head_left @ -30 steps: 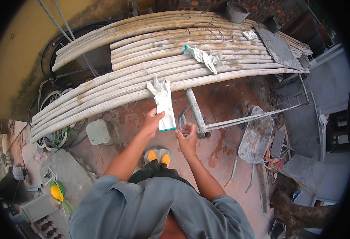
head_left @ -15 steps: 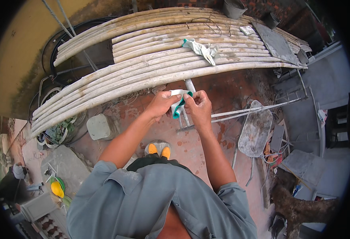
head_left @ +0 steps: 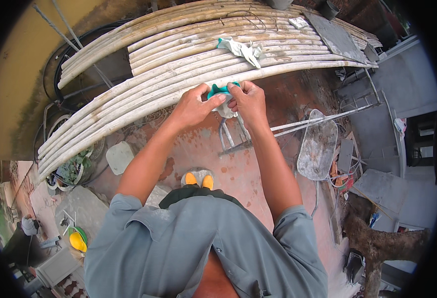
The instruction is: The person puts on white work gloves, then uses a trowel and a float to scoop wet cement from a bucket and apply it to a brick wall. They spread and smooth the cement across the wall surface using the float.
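In front of me, near the closest edge of the bamboo poles, I hold a white work glove by its teal cuff, which faces up and is spread between my hands. My left hand pinches the cuff's left side between thumb and fingers. On its other side, my right hand grips the cuff with the thumb on top. The glove's body hangs below, partly hidden by my fingers. Another white glove with a teal cuff lies limp on the bamboo poles, beyond my hands.
A grey board rests on the poles at the right. Metal frame legs and a dirty wheelbarrow tray stand below them. A pale stool sits left of my yellow shoes; a yellow helmet lies lower left.
Both hands have moved up and away from me with the glove. Its teal cuff has turned upward and is spread wider, with the white body now hanging below.
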A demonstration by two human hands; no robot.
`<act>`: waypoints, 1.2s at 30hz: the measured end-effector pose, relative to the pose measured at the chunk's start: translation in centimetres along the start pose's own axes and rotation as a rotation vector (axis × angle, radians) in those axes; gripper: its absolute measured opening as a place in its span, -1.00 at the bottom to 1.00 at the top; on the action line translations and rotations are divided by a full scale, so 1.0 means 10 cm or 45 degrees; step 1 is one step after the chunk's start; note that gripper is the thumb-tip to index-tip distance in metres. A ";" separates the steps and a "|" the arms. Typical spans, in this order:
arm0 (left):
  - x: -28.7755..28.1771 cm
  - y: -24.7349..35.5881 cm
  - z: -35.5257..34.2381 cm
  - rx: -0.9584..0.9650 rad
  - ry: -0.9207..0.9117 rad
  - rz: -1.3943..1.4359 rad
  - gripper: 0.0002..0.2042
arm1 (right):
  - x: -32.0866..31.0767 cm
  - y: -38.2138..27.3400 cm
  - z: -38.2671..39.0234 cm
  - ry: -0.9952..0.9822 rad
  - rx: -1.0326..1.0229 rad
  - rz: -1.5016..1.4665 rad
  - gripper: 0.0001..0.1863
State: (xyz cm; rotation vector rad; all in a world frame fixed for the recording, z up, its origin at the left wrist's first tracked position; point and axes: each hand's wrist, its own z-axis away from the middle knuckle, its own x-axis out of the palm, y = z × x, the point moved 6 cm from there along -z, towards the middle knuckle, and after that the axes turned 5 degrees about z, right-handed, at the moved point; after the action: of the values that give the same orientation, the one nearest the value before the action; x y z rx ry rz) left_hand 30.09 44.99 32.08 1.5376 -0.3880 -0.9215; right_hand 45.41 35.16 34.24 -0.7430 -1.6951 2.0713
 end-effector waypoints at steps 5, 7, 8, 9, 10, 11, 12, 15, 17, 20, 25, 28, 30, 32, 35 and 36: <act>0.02 0.10 -0.15 0.094 0.018 -0.029 -0.70 | -0.13 -0.02 -0.05 -0.057 0.005 0.082 -0.68; 0.04 0.15 -0.20 0.153 -0.072 -0.082 -0.71 | -0.26 -0.02 -0.02 -0.037 -0.012 0.220 -0.67; 0.05 0.17 -0.23 0.164 -0.151 -0.101 -0.71 | -0.31 -0.03 -0.02 -0.047 -0.050 0.269 -0.67; 0.07 0.17 -0.24 0.147 -0.209 -0.155 -0.70 | -0.35 -0.01 0.00 -0.048 -0.012 0.286 -0.69; 0.12 0.14 -0.25 0.059 -0.302 0.010 -0.69 | -0.39 0.03 0.01 -0.056 0.030 0.261 -0.69; 0.17 0.10 -0.25 -0.057 -0.380 0.141 -0.68 | -0.43 0.07 0.04 -0.064 0.064 0.228 -0.69; 0.23 0.08 -0.24 -0.134 -0.468 0.300 -0.67 | -0.46 0.11 0.06 -0.058 0.115 0.210 -0.69; 0.34 0.00 -0.20 -0.170 -0.479 0.438 -0.66 | -0.48 0.20 0.14 -0.102 0.084 0.199 -0.72; 0.41 -0.07 -0.16 -0.189 -0.503 0.518 -0.71 | -0.49 0.27 0.18 -0.128 0.071 0.156 -0.72; 0.49 -0.21 -0.14 -0.269 -0.398 0.665 -0.75 | -0.50 0.36 0.24 -0.191 0.040 0.255 -0.72; 0.51 -0.30 -0.14 -0.270 -0.235 0.628 -0.76 | -0.70 0.37 0.45 -0.281 0.148 0.613 -0.75; 0.60 -0.22 -0.10 -0.192 -0.294 0.358 -0.74 | -0.77 -0.01 0.67 0.019 -0.461 1.054 -0.77; 0.68 -0.04 -0.06 0.058 -0.365 0.224 -0.71 | -0.74 -0.09 0.77 0.004 -0.529 0.737 -0.85; 0.79 0.01 -0.04 -0.013 -0.469 0.267 -0.70 | -0.60 -0.11 0.83 -0.160 -0.610 0.447 -0.90; 0.83 0.08 -0.09 -0.065 -0.564 0.316 -0.71 | -0.45 0.06 0.74 -0.192 -0.463 0.391 -0.90; 0.81 0.09 -0.10 -0.089 -0.588 0.353 -0.71 | -0.44 0.17 0.71 -0.177 -0.314 0.420 -0.88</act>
State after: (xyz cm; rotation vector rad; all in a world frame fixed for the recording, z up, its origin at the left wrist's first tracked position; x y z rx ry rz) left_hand 36.12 39.80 30.19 1.1611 -0.8667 -1.0525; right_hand 44.73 26.68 34.28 -1.0376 -2.0495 2.1928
